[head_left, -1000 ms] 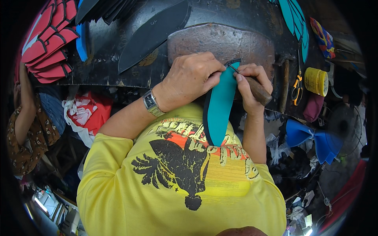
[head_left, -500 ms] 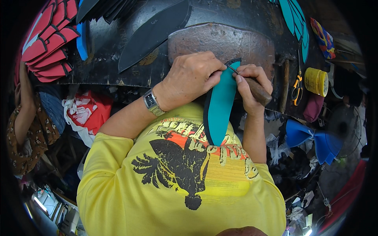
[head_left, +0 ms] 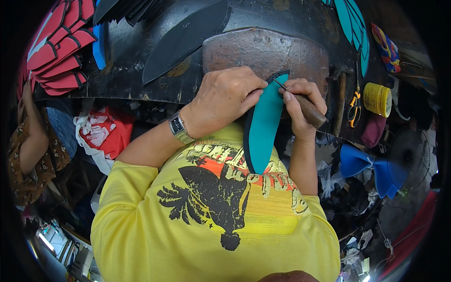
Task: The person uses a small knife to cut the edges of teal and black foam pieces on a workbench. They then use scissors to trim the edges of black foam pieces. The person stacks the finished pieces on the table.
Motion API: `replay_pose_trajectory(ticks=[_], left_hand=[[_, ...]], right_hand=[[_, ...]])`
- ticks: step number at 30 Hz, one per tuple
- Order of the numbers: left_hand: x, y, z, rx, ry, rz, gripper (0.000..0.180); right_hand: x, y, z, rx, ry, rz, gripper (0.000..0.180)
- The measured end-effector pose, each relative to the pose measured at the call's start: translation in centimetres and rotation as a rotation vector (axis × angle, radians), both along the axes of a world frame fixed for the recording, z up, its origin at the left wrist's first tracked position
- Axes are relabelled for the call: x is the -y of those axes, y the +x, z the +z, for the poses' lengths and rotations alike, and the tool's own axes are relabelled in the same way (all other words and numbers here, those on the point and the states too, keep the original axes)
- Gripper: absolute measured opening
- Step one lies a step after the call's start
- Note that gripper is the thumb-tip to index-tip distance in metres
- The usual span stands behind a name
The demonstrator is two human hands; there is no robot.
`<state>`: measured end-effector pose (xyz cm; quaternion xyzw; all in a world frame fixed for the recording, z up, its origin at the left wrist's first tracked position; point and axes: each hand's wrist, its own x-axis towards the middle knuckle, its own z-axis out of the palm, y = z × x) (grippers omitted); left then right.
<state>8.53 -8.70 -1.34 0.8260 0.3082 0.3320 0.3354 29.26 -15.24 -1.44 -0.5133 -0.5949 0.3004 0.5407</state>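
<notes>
A long teal insole-shaped piece with a black edge runs from the bench edge down against my chest. My left hand pinches its black rim near the upper end, thumb and forefinger together. In my right hand is a wooden-handled awl, its thin metal shaft pointing up and left to the folded black edge at the piece's top. The shaft's tip meets that edge close to my left fingertips; exactly how it touches I cannot tell. Under the upper end lies a worn brown slab.
On the dark bench lie a black sole-shaped piece, stacked red pieces and teal pieces. Orange-handled scissors and a yellow tub are at right. Another person's arm shows at far left.
The awl's handle has shifted slightly right and down with my right hand. My left hand has moved a little left along the piece's edge, still pinching it.
</notes>
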Motion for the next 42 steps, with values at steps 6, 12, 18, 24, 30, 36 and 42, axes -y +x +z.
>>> replay_pose_trajectory(ticks=[6,12,18,24,30,36,42], left_hand=[[0.0,0.0,0.1,-0.005,0.016,-0.007,0.017],[0.0,0.1,0.0,-0.004,0.031,-0.003,0.018],[0.0,0.1,0.0,-0.009,0.034,-0.002,0.017],[0.0,0.1,0.1,-0.021,0.046,-0.003,0.017],[0.7,-0.4,0.7,-0.096,-0.066,0.027,0.017],[-0.1,0.1,0.2,-0.068,0.002,0.023,0.017],[-0.5,0.8,-0.2,-0.053,0.045,0.015,0.015]], right_hand=[[0.1,0.1,0.3,-0.003,-0.060,0.018,0.010],[-0.2,0.0,0.3,0.150,-0.011,0.035,0.010],[-0.1,0.0,0.3,-0.059,-0.038,0.021,0.010],[-0.3,0.1,0.3,0.096,-0.022,0.077,0.010],[-0.3,-0.2,0.3,0.142,0.017,0.062,0.011],[-0.2,-0.8,0.1,0.265,0.074,-0.077,0.013],[0.0,-0.6,0.0,0.242,0.045,-0.105,0.010]])
